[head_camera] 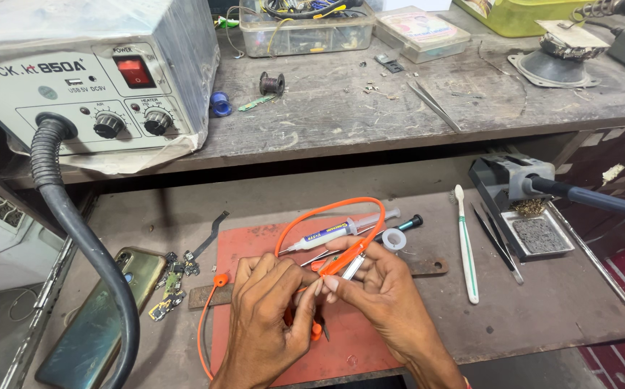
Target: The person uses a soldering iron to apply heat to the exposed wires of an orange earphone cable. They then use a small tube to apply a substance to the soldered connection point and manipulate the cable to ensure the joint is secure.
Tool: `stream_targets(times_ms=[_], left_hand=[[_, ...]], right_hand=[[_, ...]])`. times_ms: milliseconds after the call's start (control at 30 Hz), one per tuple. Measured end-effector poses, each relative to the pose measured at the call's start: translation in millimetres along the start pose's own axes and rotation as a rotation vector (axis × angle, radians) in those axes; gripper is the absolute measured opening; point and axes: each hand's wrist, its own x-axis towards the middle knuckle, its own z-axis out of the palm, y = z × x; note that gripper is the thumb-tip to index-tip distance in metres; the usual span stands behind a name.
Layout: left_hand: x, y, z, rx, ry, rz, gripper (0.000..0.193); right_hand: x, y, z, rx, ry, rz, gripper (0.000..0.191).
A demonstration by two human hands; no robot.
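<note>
The left hand [266, 317] pinches shut on a thin orange rubber-coated cable [325, 213]; just right, touching it, the right hand [384, 295] grips the cable's metal-tipped plug [352, 266]. Steady, close fingertip holds suit this best. Beyond the right hand lie one clear plastic syringe [338, 230], one white toothbrush [466, 245], two tweezers [500, 241].
</note>
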Motion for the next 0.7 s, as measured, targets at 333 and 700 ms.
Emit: stream_targets(times_ms=[333,700], left_hand=[[0.4,-1.1,0.2,-0.002,-0.004,0.011,0.005],[1.6,0.0,1.1,0.001,0.023,-0.023,0.004]], right_hand=[[1.8,5.7,-3.1,0.019,-0.005,-0.031,0.045],[1.5,7.0,-3.9,0.037,0.012,-0.042,0.042]])
